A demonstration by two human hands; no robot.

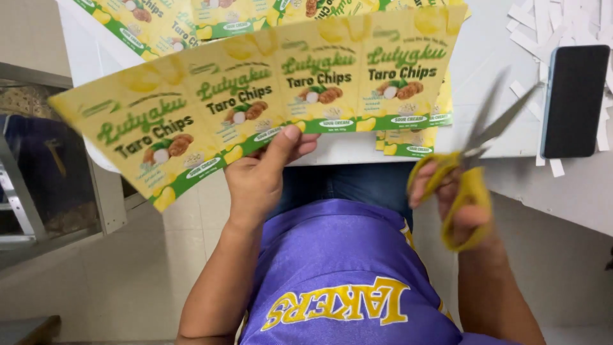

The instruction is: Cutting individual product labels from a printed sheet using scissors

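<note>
My left hand (262, 172) grips the lower edge of a long yellow-and-green strip of printed snack labels (255, 96), thumb on top, holding it up over the table edge. My right hand (456, 198) holds yellow-handled scissors (472, 160) with fingers through the loops. The blades are open and point up and to the right, apart from the strip's right end. More label sheets (191, 19) lie on the white table (485, 57) behind the strip.
A black phone (575, 99) lies face up at the right of the table among several white paper offcuts (549, 25). A small cut label piece (408, 144) sits at the table's near edge. Metal shelving (25, 191) stands at left over a tiled floor.
</note>
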